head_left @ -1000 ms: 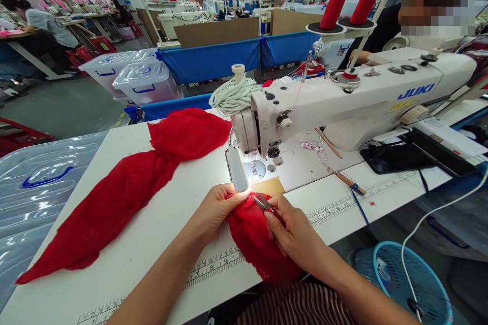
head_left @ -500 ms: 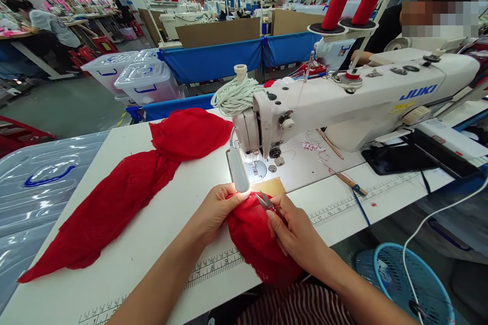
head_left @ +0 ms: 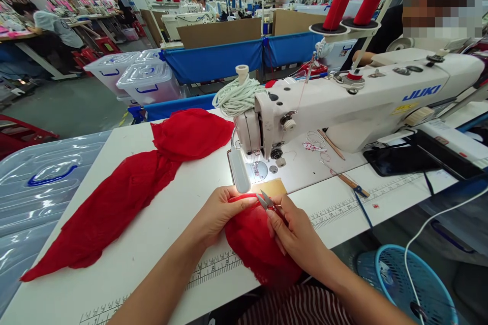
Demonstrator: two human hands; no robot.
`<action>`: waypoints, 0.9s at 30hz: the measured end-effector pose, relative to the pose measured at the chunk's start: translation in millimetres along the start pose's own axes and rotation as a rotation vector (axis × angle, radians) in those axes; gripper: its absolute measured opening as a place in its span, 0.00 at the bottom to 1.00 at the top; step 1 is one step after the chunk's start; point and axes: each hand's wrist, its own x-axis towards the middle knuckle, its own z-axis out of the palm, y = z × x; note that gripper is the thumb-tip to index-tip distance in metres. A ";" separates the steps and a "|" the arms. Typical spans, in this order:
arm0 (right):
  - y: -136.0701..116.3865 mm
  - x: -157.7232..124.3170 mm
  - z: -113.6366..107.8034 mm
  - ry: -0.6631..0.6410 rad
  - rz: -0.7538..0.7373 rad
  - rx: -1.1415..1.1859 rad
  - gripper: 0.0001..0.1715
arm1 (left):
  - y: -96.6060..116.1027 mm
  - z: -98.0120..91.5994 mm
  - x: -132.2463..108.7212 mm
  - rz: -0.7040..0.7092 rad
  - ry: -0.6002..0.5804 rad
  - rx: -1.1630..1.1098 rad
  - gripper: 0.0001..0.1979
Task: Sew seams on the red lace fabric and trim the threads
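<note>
Near the front edge of the white table, my left hand (head_left: 219,210) pinches the upper left edge of a red fabric piece (head_left: 255,244). My right hand (head_left: 295,226) is closed round small thread snips (head_left: 270,204), whose slightly parted blades point up and left at the fabric's top edge. The fabric hangs down between both hands and over the table's front edge. Just beyond stands a white sewing machine (head_left: 324,106) with a lit lamp (head_left: 239,170) by its needle area. More red fabric (head_left: 114,203) lies on the left of the table.
A black phone (head_left: 400,160) and a wooden-handled tool (head_left: 353,184) lie right on the table (head_left: 171,244). A blue basket (head_left: 415,284) stands below right, with a white cable across it. Plastic boxes (head_left: 147,81) stand behind left. Another person's arm (head_left: 364,56) shows behind the machine.
My left hand has shifted slightly left and drawn the fabric's top edge straighter, away from the lamp. The snips have stayed almost in place.
</note>
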 end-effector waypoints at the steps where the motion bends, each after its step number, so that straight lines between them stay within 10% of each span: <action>1: 0.4 0.1 1.0 0.000 -0.001 0.008 0.11 | -1.1 -0.2 0.2 -0.016 -0.028 -0.022 0.17; 13: -6.6 8.6 0.5 0.087 0.073 0.211 0.27 | -2.2 2.3 1.1 -0.041 -0.049 -0.120 0.16; 27: -6.0 7.9 0.5 0.130 0.125 0.456 0.20 | -2.2 5.0 -5.0 -0.004 0.022 -0.112 0.15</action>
